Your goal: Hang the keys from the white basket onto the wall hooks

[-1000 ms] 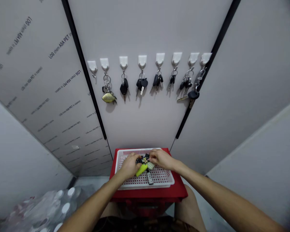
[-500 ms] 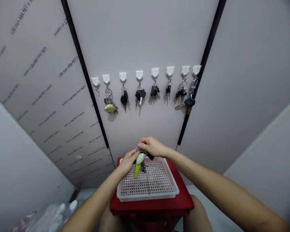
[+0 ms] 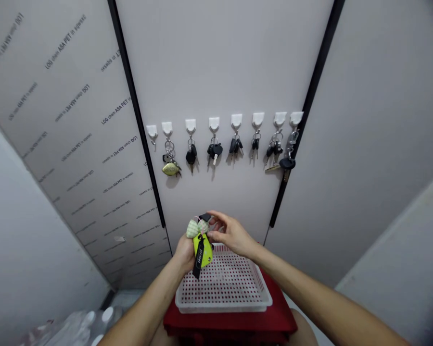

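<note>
A key ring with a pale green checked bow (image 3: 194, 228), a bright yellow-green tag (image 3: 206, 254) and a black strap (image 3: 198, 263) with printed numbers is in my left hand (image 3: 185, 252), whose fingers are mostly hidden behind it. A black piece (image 3: 205, 217) sticks up above the bow. My right hand (image 3: 234, 235) is at the bunch's right side, thumb and fingertips apart, close to the bow and the black piece; whether they touch is hard to tell. Beneath both hands lies a white perforated basket (image 3: 225, 307).
Beneath the basket is a red stool or table (image 3: 281, 307). On the wall, several white hooks carry key bunches, one with a gold oval fob (image 3: 171, 168); the leftmost hook (image 3: 152, 131) bears none. Clear bottles with white caps (image 3: 108, 315) stand at the lower left.
The bunch has turned, bringing the bow, yellow-green tag and black strap to face me. My left hand has shifted slightly left, and my right fingers have spread. The camera view has tilted up.
</note>
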`<state>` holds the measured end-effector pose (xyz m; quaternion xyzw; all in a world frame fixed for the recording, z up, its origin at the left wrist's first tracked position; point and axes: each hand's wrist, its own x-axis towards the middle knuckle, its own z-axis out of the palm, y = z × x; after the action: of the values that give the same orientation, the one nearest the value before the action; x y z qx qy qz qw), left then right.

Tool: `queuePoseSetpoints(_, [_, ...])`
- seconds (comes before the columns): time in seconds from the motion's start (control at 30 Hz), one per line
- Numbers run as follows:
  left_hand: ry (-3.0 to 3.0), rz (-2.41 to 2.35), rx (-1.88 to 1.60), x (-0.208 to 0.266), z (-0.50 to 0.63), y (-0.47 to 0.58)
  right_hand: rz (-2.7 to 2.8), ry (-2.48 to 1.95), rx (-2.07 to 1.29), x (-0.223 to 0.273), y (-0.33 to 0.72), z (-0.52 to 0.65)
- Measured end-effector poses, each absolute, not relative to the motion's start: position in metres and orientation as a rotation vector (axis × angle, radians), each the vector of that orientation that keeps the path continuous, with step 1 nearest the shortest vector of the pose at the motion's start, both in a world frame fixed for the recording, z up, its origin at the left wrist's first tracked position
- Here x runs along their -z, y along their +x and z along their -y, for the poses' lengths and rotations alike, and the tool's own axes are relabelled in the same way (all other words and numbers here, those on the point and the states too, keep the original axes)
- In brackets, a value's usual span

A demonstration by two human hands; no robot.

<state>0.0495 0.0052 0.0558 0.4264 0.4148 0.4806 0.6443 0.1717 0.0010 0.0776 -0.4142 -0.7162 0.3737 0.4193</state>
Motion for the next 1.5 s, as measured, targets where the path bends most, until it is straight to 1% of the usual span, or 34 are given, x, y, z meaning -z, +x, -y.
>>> queuePoseSetpoints(0.07, [0.834,-0.871,-1.087,-0.053,-0.002,0.052,1.839,-1.026,-0.783,-0.084,0.169,-0.004])
queuePoseSetpoints(0.13, [0.806,-0.788,-1.047,-0.052,0.001,0.051,1.822,-1.035,-0.746,-0.093,0.169,-0.008])
queuePoseSetpoints(0.27, [1.098,-0.695,-0.96,-0.061,0.002,0.037,1.586,-1.044,-0.93,-0.115,0.171,-0.016])
queuePoseSetpoints(0.37, [1.316,-0.654,-0.911,-0.078,-0.003,0.024,1.588,-0.951,-1.084,-0.128,0.166,-0.016])
queuePoseSetpoints(0.5, [1.467,-0.675,-1.056,-0.096,-0.014,0.016,1.709,-0.89,-1.179,-0.138,0.151,-0.017])
queuePoseSetpoints(0.63, [1.514,-0.798,-1.177,-0.112,-0.026,0.012,1.55,-0.867,-1.151,-0.148,0.136,-0.029])
queuePoseSetpoints(0.73, [1.397,-0.834,-1.391,-0.133,-0.038,0.003,1.408,-0.846,-1.139,-0.156,0.129,-0.036])
queuePoseSetpoints(0.87, [1.29,-0.816,-1.712,-0.17,-0.051,-0.012,1.427,-0.868,-1.116,-0.162,0.116,-0.036])
queuePoseSetpoints(0.93, [1.254,-0.801,-1.82,-0.185,-0.057,-0.02,1.483,-0.869,-1.041,-0.168,0.105,-0.037])
queuePoseSetpoints(1.07, [1.195,-0.868,-1.955,-0.202,-0.072,-0.036,1.67,-0.737,-0.757,-0.192,0.079,-0.046])
queuePoseSetpoints(1.2, [1.185,-0.936,-2.035,-0.208,-0.086,-0.05,1.785,-0.709,-0.616,-0.203,0.059,-0.052])
queuePoseSetpoints(1.37, [1.168,-0.921,-1.994,-0.209,-0.095,-0.051,1.808,-0.783,-0.63,-0.193,0.056,-0.057])
queuePoseSetpoints(1.5, [1.075,-0.89,-1.912,-0.202,-0.098,-0.047,1.821,-0.783,-0.633,-0.194,0.06,-0.06])
